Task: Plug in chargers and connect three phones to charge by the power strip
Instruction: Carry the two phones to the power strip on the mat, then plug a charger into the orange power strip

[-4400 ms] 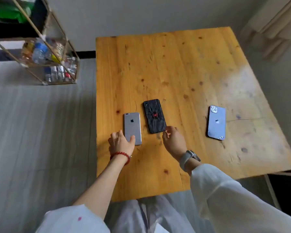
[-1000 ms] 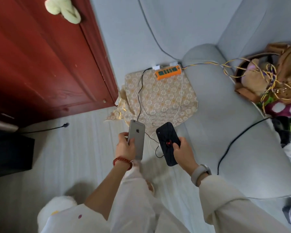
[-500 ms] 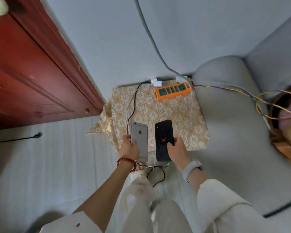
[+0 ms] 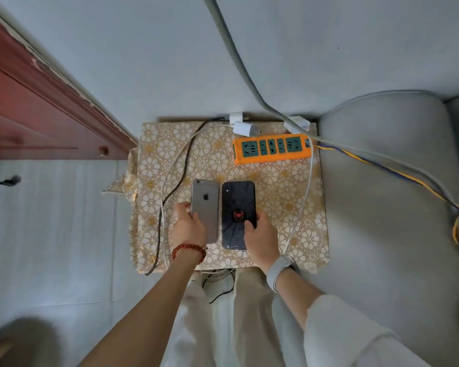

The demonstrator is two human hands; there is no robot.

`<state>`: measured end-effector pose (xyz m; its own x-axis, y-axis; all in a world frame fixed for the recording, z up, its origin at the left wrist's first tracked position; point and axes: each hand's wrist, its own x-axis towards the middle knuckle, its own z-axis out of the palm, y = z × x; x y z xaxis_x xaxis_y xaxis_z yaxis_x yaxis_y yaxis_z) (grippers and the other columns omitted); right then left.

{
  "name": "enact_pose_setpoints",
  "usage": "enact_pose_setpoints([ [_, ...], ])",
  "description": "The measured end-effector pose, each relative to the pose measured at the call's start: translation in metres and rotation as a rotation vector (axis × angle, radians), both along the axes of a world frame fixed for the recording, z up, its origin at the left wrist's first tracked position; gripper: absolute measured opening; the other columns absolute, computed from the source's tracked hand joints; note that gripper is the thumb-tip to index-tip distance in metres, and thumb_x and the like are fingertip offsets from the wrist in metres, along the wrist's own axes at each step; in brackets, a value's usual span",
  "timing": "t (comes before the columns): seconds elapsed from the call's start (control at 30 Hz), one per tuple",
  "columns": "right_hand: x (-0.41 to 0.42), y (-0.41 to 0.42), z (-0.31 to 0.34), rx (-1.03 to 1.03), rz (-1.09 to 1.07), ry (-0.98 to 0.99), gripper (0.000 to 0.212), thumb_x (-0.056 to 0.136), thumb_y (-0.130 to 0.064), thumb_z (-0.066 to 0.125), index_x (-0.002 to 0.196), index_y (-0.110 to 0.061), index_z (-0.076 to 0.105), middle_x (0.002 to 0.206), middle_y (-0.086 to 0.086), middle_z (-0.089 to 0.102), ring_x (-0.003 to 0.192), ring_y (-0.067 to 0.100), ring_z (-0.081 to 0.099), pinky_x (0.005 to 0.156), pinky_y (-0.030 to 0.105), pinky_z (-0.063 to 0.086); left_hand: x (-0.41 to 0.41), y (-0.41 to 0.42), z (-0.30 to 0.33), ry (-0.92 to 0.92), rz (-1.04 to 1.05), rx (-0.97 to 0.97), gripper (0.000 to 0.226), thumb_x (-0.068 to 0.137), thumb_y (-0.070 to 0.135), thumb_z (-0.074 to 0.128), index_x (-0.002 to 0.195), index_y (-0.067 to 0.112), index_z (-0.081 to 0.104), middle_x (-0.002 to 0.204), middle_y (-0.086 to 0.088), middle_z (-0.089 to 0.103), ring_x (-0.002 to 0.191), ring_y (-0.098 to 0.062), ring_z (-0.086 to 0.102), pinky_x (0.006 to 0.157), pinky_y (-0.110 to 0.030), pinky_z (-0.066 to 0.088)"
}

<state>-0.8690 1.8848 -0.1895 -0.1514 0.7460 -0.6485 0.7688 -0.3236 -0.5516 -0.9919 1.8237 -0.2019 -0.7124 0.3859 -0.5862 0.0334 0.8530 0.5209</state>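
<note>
My left hand (image 4: pixel 188 229) grips a grey phone (image 4: pixel 206 205), back side up. My right hand (image 4: pixel 260 239) grips a black phone (image 4: pixel 237 207) with a red spider on its case. Both phones lie side by side just over a floral-cloth stand (image 4: pixel 276 186). An orange power strip (image 4: pixel 272 151) with green sockets sits at the stand's far right. A white charger block (image 4: pixel 245 128) lies behind it, another white plug (image 4: pixel 298 123) at its right end. A black cable (image 4: pixel 180 181) and white cables (image 4: pixel 304 197) trail across the cloth. A third phone is not in view.
A red wooden door (image 4: pixel 37 112) stands at the left. A grey sofa arm (image 4: pixel 390 186) borders the stand on the right, with yellow and blue wires (image 4: pixel 408 178) running over it. A thick grey cord (image 4: pixel 239 62) runs down the wall. My legs stand right below the stand.
I have walked from the wooden table to the stand with both phones. Over the last second the phones dropped lower and closer to the floral cloth, side by side.
</note>
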Motion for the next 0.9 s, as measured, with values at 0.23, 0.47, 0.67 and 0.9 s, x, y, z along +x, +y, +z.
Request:
enact_pose_setpoints([
  [0.23, 0.038, 0.040, 0.016, 0.546, 0.281, -0.172, 0.025, 0.089, -0.012, 0.049, 0.112, -0.006, 0.054, 0.114, 0.011, 0.056, 0.108, 0.026, 0.050, 0.090, 0.035, 0.045, 0.015, 0.000, 0.002, 0.185, -0.104, -0.164, 0.037, 0.085, 0.009, 0.046, 0.122, 0.005, 0.047, 0.131, -0.022, 0.040, 0.122, -0.037, 0.036, 0.098, -0.048, 0.036],
  [0.47, 0.047, 0.096, 0.021, 0.123, -0.117, 0.061, 0.038, 0.096, -0.015, 0.039, 0.131, -0.001, 0.037, 0.100, 0.018, 0.059, 0.089, 0.029, 0.058, 0.078, 0.043, 0.050, 0.034, 0.036, 0.018, 0.134, -0.103, 0.096, 0.031, 0.086, 0.010, 0.049, 0.116, 0.004, 0.051, 0.120, -0.019, 0.048, 0.106, -0.031, 0.047, 0.092, -0.041, 0.042],
  [0.67, 0.056, 0.073, 0.050, 0.210, 0.127, 0.310, 0.018, 0.097, -0.010, 0.035, 0.094, -0.013, 0.052, 0.061, -0.002, 0.049, 0.049, 0.018, 0.043, 0.044, 0.030, 0.038, 0.050, 0.078, 0.046, -0.365, -0.010, 0.292, 0.022, 0.093, 0.023, 0.043, 0.100, 0.015, 0.062, 0.101, -0.009, 0.068, 0.080, -0.013, 0.060, 0.075, -0.029, 0.049],
  [0.9, 0.098, 0.040, 0.067, 0.101, 0.502, 0.265, 0.023, 0.096, -0.015, 0.042, 0.109, -0.013, 0.061, 0.085, 0.003, 0.067, 0.070, 0.016, 0.061, 0.065, 0.027, 0.050, 0.063, 0.110, 0.075, -0.730, 0.325, 0.399, 0.017, 0.092, 0.016, 0.047, 0.081, 0.008, 0.057, 0.061, -0.004, 0.057, 0.039, -0.006, 0.051, 0.040, -0.018, 0.045],
])
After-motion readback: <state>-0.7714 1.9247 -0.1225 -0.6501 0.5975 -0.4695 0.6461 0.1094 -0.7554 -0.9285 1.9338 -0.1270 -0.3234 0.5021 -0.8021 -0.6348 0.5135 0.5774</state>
